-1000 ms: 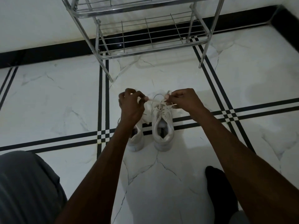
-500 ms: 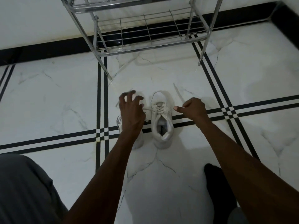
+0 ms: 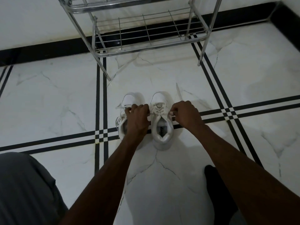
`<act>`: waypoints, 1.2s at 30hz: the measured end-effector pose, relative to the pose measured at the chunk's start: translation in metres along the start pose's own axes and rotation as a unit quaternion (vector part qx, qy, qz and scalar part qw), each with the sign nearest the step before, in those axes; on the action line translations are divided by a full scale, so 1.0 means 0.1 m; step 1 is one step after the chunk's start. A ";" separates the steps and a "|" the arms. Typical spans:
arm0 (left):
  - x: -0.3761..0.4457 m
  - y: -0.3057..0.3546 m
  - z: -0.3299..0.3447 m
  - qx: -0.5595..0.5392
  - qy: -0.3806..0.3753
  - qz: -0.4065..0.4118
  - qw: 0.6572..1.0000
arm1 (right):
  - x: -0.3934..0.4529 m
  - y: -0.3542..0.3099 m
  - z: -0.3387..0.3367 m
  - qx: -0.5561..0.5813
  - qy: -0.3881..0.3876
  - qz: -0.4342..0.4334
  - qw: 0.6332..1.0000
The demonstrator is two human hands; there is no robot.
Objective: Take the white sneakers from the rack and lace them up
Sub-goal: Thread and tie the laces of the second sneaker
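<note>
Two white sneakers stand side by side on the marble floor, toes pointing away from me. The right sneaker [image 3: 162, 127] has its lace crossed over the tongue. My left hand [image 3: 138, 117] is closed on the lace end at that shoe's left side and covers part of the left sneaker [image 3: 128, 101]. My right hand [image 3: 185, 114] pinches the other lace end at the shoe's right side. The lace [image 3: 158, 109] runs taut between both hands.
A metal wire shoe rack [image 3: 146, 33] stands against the wall just beyond the sneakers, its front legs on the floor. A black-socked foot [image 3: 217, 189] rests at the lower right and a grey-clothed knee [image 3: 24, 189] at the lower left.
My hands dropped from above the toe to either side of the right sneaker's collar. The left hand, spread open half a second ago, has closed on the lace, which is pulled sideways.
</note>
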State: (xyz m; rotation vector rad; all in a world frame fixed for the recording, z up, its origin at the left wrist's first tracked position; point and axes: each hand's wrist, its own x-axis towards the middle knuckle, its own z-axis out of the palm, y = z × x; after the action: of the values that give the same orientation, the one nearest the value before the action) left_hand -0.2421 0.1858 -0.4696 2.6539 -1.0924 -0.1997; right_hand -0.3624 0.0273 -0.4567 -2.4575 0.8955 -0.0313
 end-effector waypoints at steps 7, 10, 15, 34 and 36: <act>-0.18 0.02 0.08 0.070 -0.018 0.008 0.997 | -0.10 0.10 0.09 -0.060 0.017 0.023 0.998; -0.15 0.06 0.08 0.068 -0.041 0.012 0.997 | -0.06 0.06 0.07 -0.006 0.003 0.026 1.000; -0.11 0.14 0.12 -0.011 -0.036 0.011 0.999 | -0.02 0.06 0.09 0.065 -0.015 0.002 0.998; -0.13 0.17 0.29 0.001 0.010 -0.008 1.000 | -0.06 0.11 0.20 0.132 0.039 0.090 0.986; -0.12 0.20 0.24 -0.085 0.011 -0.006 0.996 | -0.06 0.11 0.21 0.126 0.036 0.083 0.988</act>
State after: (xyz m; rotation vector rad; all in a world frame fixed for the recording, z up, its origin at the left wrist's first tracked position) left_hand -0.2692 0.1759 -0.4863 2.5067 -1.0064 -0.2522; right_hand -0.3697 0.0338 -0.4786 -2.1532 1.0564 -0.1648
